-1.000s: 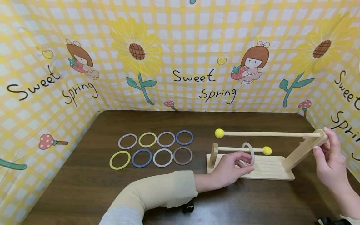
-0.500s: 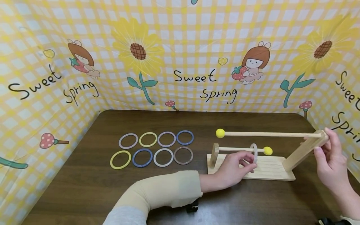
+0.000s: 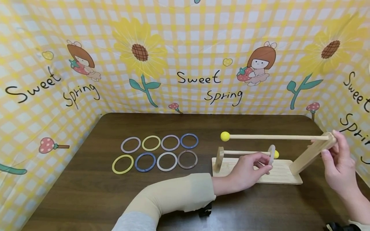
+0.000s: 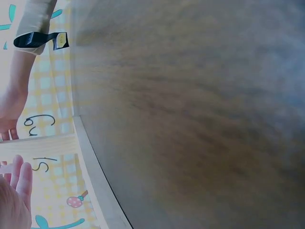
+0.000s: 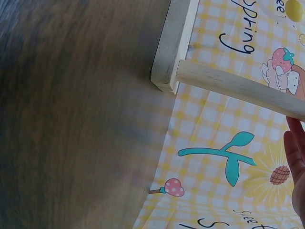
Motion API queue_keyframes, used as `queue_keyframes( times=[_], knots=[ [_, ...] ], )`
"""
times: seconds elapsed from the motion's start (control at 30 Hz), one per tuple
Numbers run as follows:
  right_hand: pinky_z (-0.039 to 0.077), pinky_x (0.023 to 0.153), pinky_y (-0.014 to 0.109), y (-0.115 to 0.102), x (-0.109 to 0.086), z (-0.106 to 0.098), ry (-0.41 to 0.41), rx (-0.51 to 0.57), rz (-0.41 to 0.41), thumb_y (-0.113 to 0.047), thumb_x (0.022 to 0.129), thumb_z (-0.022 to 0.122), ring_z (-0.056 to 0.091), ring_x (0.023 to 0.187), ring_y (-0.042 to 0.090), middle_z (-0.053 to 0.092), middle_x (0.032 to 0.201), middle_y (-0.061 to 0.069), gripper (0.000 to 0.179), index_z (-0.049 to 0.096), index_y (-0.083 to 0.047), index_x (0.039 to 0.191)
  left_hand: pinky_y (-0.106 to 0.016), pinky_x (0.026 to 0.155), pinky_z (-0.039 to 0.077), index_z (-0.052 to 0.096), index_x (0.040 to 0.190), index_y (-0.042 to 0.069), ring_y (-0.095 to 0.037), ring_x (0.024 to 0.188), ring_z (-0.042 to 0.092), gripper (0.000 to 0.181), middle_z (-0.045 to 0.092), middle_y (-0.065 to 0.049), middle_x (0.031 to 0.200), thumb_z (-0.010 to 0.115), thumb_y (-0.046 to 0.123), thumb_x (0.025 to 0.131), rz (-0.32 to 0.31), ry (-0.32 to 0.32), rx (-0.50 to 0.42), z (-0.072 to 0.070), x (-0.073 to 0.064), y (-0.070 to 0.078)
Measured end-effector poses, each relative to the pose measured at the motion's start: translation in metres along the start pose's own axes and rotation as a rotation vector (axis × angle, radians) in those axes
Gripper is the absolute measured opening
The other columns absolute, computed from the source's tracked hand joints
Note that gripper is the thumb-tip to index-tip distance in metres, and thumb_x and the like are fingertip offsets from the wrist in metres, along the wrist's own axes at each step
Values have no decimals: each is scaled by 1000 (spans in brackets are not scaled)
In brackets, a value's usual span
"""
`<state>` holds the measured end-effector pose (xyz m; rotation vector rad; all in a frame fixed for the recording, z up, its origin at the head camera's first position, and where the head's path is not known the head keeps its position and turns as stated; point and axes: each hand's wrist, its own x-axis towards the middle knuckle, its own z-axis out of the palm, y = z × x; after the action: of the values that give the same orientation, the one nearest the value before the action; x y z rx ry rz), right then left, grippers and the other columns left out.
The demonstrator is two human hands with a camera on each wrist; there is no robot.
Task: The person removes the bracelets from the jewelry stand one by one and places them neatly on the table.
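Observation:
In the head view my left hand (image 3: 250,169) pinches a pale whitish ring (image 3: 272,155) between thumb and fingers. The ring stands upright at the right end of the lower wooden rod (image 3: 242,152), overlapping its yellow ball (image 3: 277,154). My right hand (image 3: 341,166) grips the top of the slanted post (image 3: 309,155) of the wooden stand. From that post the upper rod (image 3: 277,137) runs left to another yellow ball (image 3: 225,136). Fingers of the left hand (image 4: 16,195) show at the lower left of the left wrist view.
Left of the stand, several rings lie flat in two rows, among them a yellow ring (image 3: 122,164), a blue ring (image 3: 145,162) and a clear brownish ring (image 3: 187,159). The stand's base (image 3: 283,175) rests on the dark table (image 3: 86,192). A checked cloth (image 3: 196,48) rises behind.
My left hand has moved right with the pale ring, from partway along the lower rod to its yellow ball. The right hand stays at the post, and the loose rings lie as before.

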<state>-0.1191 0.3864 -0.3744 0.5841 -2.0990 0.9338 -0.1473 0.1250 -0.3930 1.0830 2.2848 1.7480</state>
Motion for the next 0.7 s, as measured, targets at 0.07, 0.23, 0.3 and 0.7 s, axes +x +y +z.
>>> queue_keyframes(
  times=[0.07, 0.23, 0.3, 0.7],
  knots=[
    [41, 82, 7, 0, 1, 0, 2, 5, -1, 8, 99, 42, 55, 104, -6, 55, 125, -17, 42, 24, 16, 136, -10, 68, 48, 66, 104, 3, 14, 69, 54, 13, 69, 4, 92, 67, 5, 91, 7, -4, 14, 1, 1, 1],
    [38, 78, 6, 0, 0, 0, 15, 29, -1, 6, 99, 42, 55, 102, -3, 56, 124, -17, 41, 24, 16, 135, -10, 66, 47, 66, 106, 4, 15, 70, 54, 13, 71, 2, 94, 67, 7, 92, 10, -17, 35, 3, 3, 2],
    [38, 78, 6, 0, 0, 1, 16, 31, -1, 5, 100, 42, 55, 102, -4, 56, 124, -17, 41, 24, 16, 135, -10, 66, 47, 66, 106, 4, 15, 70, 53, 14, 71, 0, 94, 66, 7, 93, 16, -21, 41, 4, 4, 3],
    [41, 80, 7, -1, 2, 1, 8, 35, -6, 8, 99, 41, 56, 103, -5, 56, 123, -16, 41, 24, 16, 135, -7, 69, 45, 68, 107, 7, 15, 78, 52, 13, 70, 4, 93, 64, 8, 94, 48, -31, 86, -1, 4, 6]
  ],
)
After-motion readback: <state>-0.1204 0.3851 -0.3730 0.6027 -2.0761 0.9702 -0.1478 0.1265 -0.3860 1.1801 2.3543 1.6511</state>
